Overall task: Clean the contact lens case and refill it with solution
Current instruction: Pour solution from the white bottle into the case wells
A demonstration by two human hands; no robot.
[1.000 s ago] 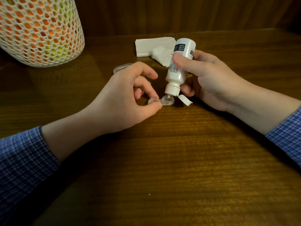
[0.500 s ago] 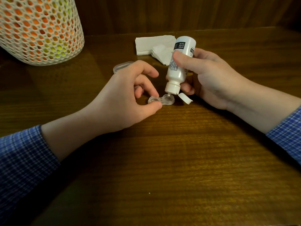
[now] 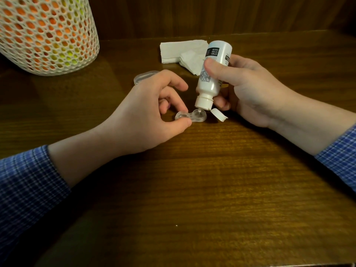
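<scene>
A clear two-well contact lens case [image 3: 199, 116] lies on the wooden table [image 3: 212, 189]. My left hand [image 3: 146, 114] pinches its left well between thumb and forefinger. A white solution bottle [image 3: 211, 74] is tipped nozzle-down in my right hand [image 3: 248, 87], its tip just over the right well. The bottle's flip cap [image 3: 218, 114] hangs open beside the case.
A clear plastic lid [image 3: 143, 77] lies behind my left hand. Folded white tissues [image 3: 183, 53] sit at the back, partly behind the bottle. A white mesh container [image 3: 46, 33] with orange and yellow contents stands at the back left. A wooden wall backs the table.
Hardly anything has changed: the bottle stays inverted over the right well and my left hand keeps holding the case.
</scene>
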